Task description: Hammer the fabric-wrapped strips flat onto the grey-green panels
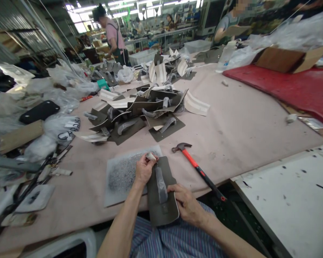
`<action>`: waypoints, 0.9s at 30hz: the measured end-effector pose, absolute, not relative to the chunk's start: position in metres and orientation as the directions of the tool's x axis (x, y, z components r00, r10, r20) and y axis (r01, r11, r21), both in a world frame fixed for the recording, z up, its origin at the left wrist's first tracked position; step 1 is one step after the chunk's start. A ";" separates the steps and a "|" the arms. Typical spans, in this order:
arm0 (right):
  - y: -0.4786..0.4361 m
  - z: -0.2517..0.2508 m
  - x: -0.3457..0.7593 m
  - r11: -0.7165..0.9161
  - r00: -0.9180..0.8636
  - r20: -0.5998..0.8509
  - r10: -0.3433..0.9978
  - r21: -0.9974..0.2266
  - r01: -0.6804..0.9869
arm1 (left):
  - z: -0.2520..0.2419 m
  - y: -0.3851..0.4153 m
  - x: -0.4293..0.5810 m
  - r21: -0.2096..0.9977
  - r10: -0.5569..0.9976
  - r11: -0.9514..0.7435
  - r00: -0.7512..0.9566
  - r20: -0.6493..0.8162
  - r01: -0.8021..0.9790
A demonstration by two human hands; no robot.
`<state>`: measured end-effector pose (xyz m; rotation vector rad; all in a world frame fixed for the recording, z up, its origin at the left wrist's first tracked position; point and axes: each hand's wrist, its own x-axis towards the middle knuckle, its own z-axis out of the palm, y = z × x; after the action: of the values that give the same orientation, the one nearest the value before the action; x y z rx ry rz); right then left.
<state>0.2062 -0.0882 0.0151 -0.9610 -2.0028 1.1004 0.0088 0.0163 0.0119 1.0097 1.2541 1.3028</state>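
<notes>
My left fingers [140, 165] pinch a small whitish piece [150, 156] by the far end of the dark panel [153, 195], while my right fingers [179, 190] close on its right edge. The panel reaches from the surface [226, 136] over my lap, left of the hammer [196, 165].

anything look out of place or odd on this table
The hammer looks slightly precarious: its handle end sticks out past the edge of the table. The dark panels lie in a jumbled heap, tilted over one another.
</notes>
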 end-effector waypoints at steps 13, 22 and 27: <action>-0.064 0.060 0.220 0.360 -0.256 0.258 0.932 -0.745 0.561 | 0.010 0.013 0.001 0.996 0.998 0.039 -0.046 -0.043 -0.083; -0.073 0.044 0.161 0.474 -0.551 0.099 0.828 -0.648 0.596 | 0.011 0.012 0.000 0.995 0.998 0.058 -0.026 -0.061 -0.075; -0.068 0.046 0.172 0.476 -0.571 0.094 0.816 -0.669 0.571 | 0.012 0.013 0.000 0.996 0.998 0.051 -0.018 -0.053 -0.078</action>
<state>0.1717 -0.0675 0.0459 -1.1581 -2.3264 0.8330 -0.0003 0.0129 0.0121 1.1043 1.1903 1.2212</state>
